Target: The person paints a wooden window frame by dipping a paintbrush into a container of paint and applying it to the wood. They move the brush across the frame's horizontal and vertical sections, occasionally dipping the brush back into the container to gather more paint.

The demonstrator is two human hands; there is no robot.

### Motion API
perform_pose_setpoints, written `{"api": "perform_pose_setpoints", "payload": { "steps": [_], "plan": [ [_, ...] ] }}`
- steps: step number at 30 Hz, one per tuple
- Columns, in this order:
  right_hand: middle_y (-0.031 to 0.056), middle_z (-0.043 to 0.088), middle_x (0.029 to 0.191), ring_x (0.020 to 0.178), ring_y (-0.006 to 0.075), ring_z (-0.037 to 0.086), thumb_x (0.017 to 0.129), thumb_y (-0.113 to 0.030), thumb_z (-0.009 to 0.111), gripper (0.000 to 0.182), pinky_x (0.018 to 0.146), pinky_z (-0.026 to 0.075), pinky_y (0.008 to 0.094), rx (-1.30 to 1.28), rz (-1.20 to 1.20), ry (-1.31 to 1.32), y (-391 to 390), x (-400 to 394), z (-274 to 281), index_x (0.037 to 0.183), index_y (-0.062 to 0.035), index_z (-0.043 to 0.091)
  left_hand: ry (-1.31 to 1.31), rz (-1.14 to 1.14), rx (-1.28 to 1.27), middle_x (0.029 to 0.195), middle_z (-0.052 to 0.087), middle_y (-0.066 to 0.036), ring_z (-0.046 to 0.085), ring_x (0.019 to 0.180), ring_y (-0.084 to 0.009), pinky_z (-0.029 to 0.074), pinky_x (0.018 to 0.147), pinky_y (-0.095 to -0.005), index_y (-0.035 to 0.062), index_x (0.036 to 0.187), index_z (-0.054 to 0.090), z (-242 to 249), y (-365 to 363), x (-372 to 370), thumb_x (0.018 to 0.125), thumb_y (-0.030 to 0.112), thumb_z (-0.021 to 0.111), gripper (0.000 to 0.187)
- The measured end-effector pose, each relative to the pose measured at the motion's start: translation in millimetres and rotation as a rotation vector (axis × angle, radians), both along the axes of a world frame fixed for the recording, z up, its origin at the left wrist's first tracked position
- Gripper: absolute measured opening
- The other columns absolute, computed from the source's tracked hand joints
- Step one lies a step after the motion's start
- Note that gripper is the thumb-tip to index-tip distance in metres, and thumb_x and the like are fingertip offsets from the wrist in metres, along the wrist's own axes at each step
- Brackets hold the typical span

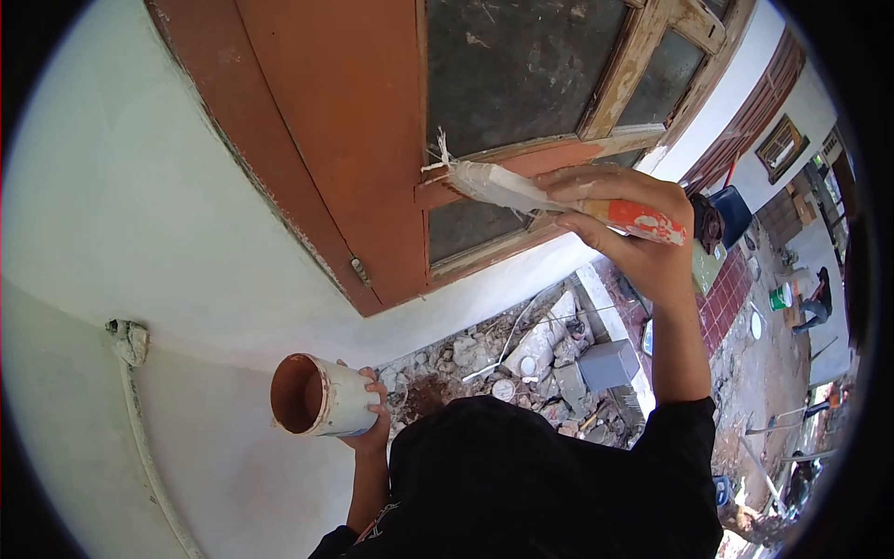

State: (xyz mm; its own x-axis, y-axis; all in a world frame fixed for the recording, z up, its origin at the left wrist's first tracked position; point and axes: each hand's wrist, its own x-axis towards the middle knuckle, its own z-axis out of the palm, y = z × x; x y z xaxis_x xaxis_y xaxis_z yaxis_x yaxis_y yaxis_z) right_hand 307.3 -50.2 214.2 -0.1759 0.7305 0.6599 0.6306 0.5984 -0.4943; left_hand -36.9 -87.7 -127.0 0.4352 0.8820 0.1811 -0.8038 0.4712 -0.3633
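My right hand [633, 210] is closed around a paintbrush [507, 189] with a pale, paint-caked head and an orange-red handle end. The bristles touch or nearly touch the wooden window frame [335, 140], where a crossbar meets the wide brown-painted side board. Part of the crossbar is brown, while other bars show bare, worn wood. Lower down, my left hand [372, 410] grips a paint can [340, 399], a white container stained brown inside and tilted with its mouth toward the left. How much paint it holds cannot be made out.
Dusty glass panes [521, 70] fill the frame. A white wall [251, 307] carries a pipe [140, 429] at left. Rubble [549, 373] and a grey box [608, 364] lie below. Farther right, a person [816, 303] stands near a green-and-white bucket [780, 296] beside red tiles [717, 317].
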Motion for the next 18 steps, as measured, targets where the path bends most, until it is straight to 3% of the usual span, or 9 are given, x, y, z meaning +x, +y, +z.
{"api": "perform_pose_setpoints", "payload": {
  "steps": [1, 5, 12, 18],
  "plan": [
    [0.0150, 0.076, 0.104, 0.096, 0.0257, 0.074, 0.075, -0.004, 0.083, 0.027, 0.081, 0.059, 0.0334, 0.000, 0.033, -0.047, 0.7, 5.4, 2.4, 0.101, -0.0001, 0.076, -0.005, 0.009, -0.003, 0.144, 0.037, -0.006, 0.040, 0.126, -0.0237, 0.048, 0.099, -0.0443, 0.0315, 0.153, 0.040, -0.2, -2.0, 0.5, 0.087, 0.046, 0.070, 0.074],
    [0.0144, 0.076, 0.105, 0.097, 0.0277, 0.074, 0.069, -0.001, 0.083, 0.027, 0.082, 0.060, 0.0357, 0.007, 0.160, -0.174, 6.1, 20.3, 9.2, 0.096, -0.0025, 0.078, -0.004, 0.026, -0.029, 0.143, 0.037, -0.006, 0.041, 0.125, -0.0235, 0.048, 0.099, -0.0445, 0.0320, 0.153, 0.042, 1.0, -4.9, 2.0, 0.086, 0.046, 0.071, 0.074],
    [0.0135, 0.077, 0.104, 0.097, 0.0275, 0.074, 0.065, 0.001, 0.083, 0.030, 0.082, 0.060, 0.0362, -0.060, 0.220, -0.097, 6.2, 17.2, -7.4, 0.095, -0.0036, 0.079, 0.011, 0.014, -0.019, 0.143, 0.038, -0.006, 0.041, 0.125, -0.0232, 0.048, 0.099, -0.0444, 0.0329, 0.152, 0.042, -0.5, -3.2, 0.0, 0.085, 0.046, 0.072, 0.074],
    [0.0100, 0.077, 0.105, 0.098, 0.0258, 0.074, 0.075, -0.003, 0.080, 0.022, 0.083, 0.061, 0.0357, -0.023, 0.194, -0.077, 14.5, 22.8, -25.9, 0.097, -0.0067, 0.080, 0.007, 0.017, -0.020, 0.142, 0.038, -0.006, 0.041, 0.126, -0.0231, 0.048, 0.100, -0.0442, 0.0329, 0.153, 0.041, 10.1, -2.5, 1.2, 0.084, 0.044, 0.073, 0.076]
  ]
}}
